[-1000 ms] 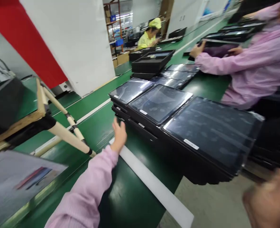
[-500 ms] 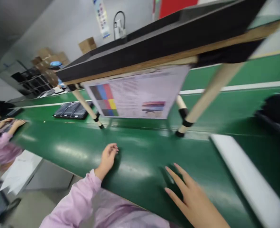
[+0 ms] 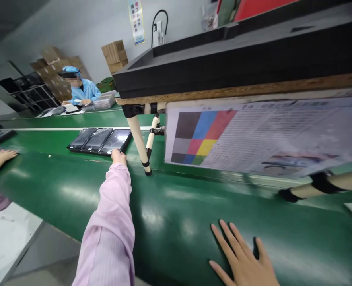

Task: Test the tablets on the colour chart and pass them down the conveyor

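My left hand is stretched far out to the near right edge of a black tray. Its fingers look closed on that edge, though they are partly hidden. Three dark, glossy flat panels, looking like screens, lie side by side in the tray. Fingers spread, my right hand is over the green work surface at the lower right and holds nothing.
A raised stand with a black foam-edged top rises ahead on beige pipe legs. A printed colour sheet hangs beneath it. Co-workers' hands are at far left; a person in blue sits across the line.
My left hand has moved forward and left from above the bench to the tray. My right hand's fingers have spread wider. The view has shifted left.
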Demonstrator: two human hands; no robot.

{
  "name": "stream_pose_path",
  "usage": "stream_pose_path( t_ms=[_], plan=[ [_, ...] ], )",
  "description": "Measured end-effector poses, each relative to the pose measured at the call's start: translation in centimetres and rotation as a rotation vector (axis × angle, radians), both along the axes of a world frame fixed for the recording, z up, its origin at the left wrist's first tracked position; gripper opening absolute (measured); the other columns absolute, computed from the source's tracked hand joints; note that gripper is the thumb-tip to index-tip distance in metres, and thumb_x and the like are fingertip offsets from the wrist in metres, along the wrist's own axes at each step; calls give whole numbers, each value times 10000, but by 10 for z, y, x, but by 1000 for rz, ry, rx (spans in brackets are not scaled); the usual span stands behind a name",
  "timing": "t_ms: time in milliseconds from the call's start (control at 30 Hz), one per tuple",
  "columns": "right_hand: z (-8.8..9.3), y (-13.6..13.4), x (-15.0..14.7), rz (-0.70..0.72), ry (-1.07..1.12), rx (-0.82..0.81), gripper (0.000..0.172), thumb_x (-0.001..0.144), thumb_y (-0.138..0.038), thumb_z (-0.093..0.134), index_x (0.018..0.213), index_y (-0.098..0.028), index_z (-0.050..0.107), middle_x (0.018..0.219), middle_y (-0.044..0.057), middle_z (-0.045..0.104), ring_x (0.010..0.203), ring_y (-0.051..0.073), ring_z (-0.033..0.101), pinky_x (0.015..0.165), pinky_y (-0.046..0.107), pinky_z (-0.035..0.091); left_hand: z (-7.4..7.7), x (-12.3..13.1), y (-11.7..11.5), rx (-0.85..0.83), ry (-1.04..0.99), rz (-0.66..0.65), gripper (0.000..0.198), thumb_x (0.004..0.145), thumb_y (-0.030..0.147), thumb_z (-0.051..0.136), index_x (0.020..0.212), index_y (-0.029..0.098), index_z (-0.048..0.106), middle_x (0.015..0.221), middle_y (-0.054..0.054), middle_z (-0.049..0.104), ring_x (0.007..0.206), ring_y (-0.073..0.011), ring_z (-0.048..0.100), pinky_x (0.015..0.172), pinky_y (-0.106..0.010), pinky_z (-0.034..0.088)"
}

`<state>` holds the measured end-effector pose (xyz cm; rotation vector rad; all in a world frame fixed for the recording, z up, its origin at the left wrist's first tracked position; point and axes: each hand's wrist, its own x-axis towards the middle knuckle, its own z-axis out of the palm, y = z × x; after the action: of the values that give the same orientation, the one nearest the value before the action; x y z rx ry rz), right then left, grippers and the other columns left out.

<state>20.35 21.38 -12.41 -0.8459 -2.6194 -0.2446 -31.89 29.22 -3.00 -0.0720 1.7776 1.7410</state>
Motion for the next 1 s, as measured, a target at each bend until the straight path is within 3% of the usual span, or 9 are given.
stream_pose_path(
  t_ms=[133, 267, 400, 567, 700, 767, 833, 900, 1000],
  plan=[
    [3, 2, 2, -26, -41, 26, 870, 897, -607, 502, 1606, -192, 218, 1539, 144, 438, 1356, 394, 455, 1089, 655, 245, 4, -14, 26, 147, -84, 224, 408, 943, 395, 624, 1288, 182, 575, 1285, -109, 602, 1075, -244, 633, 887, -459, 564],
    [5, 4, 1, -35, -29, 36, 865, 893, -610, 512, 1604, -209, 225, 1520, 129, 467, 1331, 373, 491, 1087, 627, 253, 9, -14, 22, 278, -132, 331, 409, 945, 406, 618, 1286, 183, 576, 1283, -109, 603, 1074, -243, 633, 888, -458, 562],
    [0, 3, 0, -46, -3, 16, 809, 908, -606, 502, 1586, -228, 275, 1521, 123, 465, 1330, 371, 501, 1071, 643, 270, 10, -6, -10, 400, -107, 388, 405, 945, 413, 619, 1275, 181, 584, 1266, -105, 614, 1067, -241, 638, 886, -454, 562],
    [-8, 1, 0, -72, 47, -120, 669, 926, -585, 471, 1502, -246, 451, 1525, 109, 457, 1384, 364, 457, 1086, 673, 261, 29, 4, -83, 424, -77, 493, 424, 945, 419, 615, 1296, 186, 570, 1295, -110, 597, 1094, -251, 626, 905, -470, 553],
    [8, 2, -9, -159, 199, -498, 706, 801, -619, 562, 1384, -222, 598, 1521, 128, 460, 1441, 377, 379, 1172, 675, 99, 46, 28, -160, 443, -53, 501, 386, 947, 397, 618, 1262, 177, 587, 1246, -102, 619, 1040, -230, 640, 870, -444, 566],
    [25, -4, -23, -197, 428, -836, 749, 663, -622, 677, 1260, -171, 677, 1539, 164, 430, 1495, 367, 275, 1224, 586, -15, 47, 52, -200, 447, -65, 487, 360, 945, 393, 621, 1226, 170, 603, 1198, -91, 636, 996, -217, 648, 843, -424, 571],
    [43, -21, -45, -182, 727, -1290, 751, 496, -567, 810, 1119, -160, 716, 1552, 186, 406, 1532, 341, 165, 1244, 480, -84, 44, 83, -236, 450, -84, 482, 318, 947, 386, 617, 1174, 162, 619, 1131, -76, 653, 947, -203, 653, 820, -409, 573],
    [56, -49, -73, -105, 783, -1516, 738, 466, -619, 823, 1061, -197, 710, 1445, 177, 541, 1475, 335, 322, 1259, 479, 59, 39, 123, -268, 451, -110, 480, 240, 950, 357, 592, 1092, 168, 634, 1044, -53, 669, 911, -193, 656, 819, -409, 573],
    [67, -101, -116, -43, 867, -1812, 764, 662, -773, 632, 1188, -220, 618, 1360, 162, 612, 1303, 304, 557, 1114, 515, 412, 30, 196, -303, 463, -151, 454, 155, 932, 322, 548, 958, 199, 638, 929, -26, 685, 909, -200, 668, 857, -426, 571]
  ],
)
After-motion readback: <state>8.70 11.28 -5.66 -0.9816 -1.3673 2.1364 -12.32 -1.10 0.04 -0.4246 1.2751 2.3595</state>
